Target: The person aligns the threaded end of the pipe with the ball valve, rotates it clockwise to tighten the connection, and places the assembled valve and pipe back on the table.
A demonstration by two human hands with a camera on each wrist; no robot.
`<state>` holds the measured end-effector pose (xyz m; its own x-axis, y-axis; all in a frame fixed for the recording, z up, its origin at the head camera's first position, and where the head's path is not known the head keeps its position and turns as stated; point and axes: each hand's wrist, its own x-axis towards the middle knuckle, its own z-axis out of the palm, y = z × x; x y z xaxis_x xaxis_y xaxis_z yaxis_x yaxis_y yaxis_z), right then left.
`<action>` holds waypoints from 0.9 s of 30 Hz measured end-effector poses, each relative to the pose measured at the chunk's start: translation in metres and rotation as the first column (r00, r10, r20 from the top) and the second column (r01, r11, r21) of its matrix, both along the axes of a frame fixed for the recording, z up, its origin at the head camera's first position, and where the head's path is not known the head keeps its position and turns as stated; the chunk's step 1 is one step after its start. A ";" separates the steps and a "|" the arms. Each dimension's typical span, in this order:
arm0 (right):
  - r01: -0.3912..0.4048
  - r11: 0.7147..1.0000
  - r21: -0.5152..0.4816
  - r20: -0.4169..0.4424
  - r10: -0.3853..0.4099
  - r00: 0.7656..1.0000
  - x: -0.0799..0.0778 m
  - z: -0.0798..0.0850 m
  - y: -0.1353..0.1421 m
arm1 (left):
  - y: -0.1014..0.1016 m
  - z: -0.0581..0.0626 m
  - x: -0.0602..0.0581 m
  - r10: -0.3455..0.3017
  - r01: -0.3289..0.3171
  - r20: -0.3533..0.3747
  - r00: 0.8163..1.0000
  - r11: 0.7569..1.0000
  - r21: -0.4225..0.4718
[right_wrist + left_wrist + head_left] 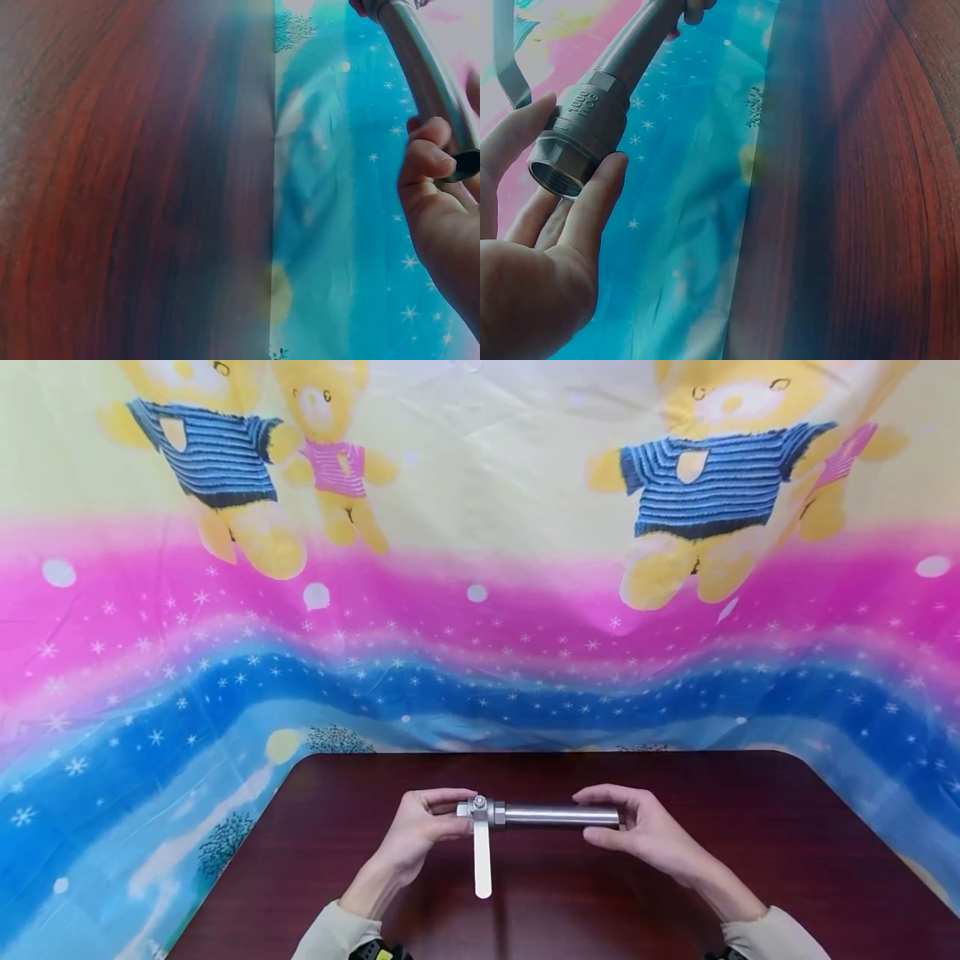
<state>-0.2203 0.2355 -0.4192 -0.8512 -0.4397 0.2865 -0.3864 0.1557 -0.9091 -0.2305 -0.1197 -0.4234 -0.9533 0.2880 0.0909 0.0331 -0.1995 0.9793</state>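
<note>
A steel ball valve (480,811) with a long flat lever handle (482,860) is joined to a straight metal pipe (558,815). The two are held level above the table. My left hand (415,835) grips the valve body between thumb and fingers at its open threaded end. In the left wrist view, raised lettering shows on the valve body (585,112). My right hand (648,828) holds the free end of the pipe with thumb and fingers. The right wrist view shows that the pipe's end (463,166) is hollow. The lever points toward me, and neither hand holds it.
A dark reddish-brown wooden table (337,877) lies below the hands. Behind it and at its sides hangs a colourful curtain (480,643) printed with bears and snowflakes. Both forearms wear light sleeves (341,931), with dark bands at the wrists.
</note>
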 end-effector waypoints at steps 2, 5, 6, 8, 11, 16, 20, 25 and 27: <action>-0.025 1.000 -0.008 -0.030 0.025 0.999 0.000 0.000 -0.001 | 0.000 0.000 0.001 -0.002 0.002 -0.003 1.000 1.000 0.000; -0.030 1.000 0.004 -0.030 0.030 0.999 -0.001 0.000 -0.001 | -0.001 0.000 0.001 0.003 -0.003 -0.003 1.000 1.000 -0.001; -0.027 1.000 0.008 -0.017 0.027 0.999 -0.001 0.000 -0.001 | -0.001 0.000 0.001 0.004 -0.004 -0.004 1.000 1.000 0.000; -0.017 1.000 0.014 0.013 0.017 1.000 0.000 0.001 -0.001 | -0.001 0.000 0.001 0.006 -0.006 -0.006 1.000 1.000 0.002; -0.019 1.000 0.005 -0.006 0.019 1.000 -0.001 0.000 -0.001 | 0.000 0.000 0.000 0.004 -0.004 -0.008 1.000 1.000 0.000; -0.038 0.999 -0.033 -0.030 0.037 0.999 -0.001 -0.004 -0.002 | -0.001 -0.001 0.000 0.004 -0.004 -0.004 1.000 1.000 -0.004; -0.025 0.999 -0.048 0.093 0.029 0.995 0.000 -0.002 -0.001 | -0.001 -0.003 0.000 0.007 -0.007 -0.003 1.000 1.000 -0.002; -0.034 0.999 -0.032 0.013 0.035 0.999 -0.001 -0.005 -0.002 | 0.000 -0.003 0.000 -0.002 0.002 -0.009 1.000 1.000 0.002; -0.043 0.998 -0.035 -0.007 0.043 0.999 -0.002 -0.006 -0.002 | 0.000 -0.003 -0.001 0.002 -0.002 -0.005 1.000 1.000 -0.001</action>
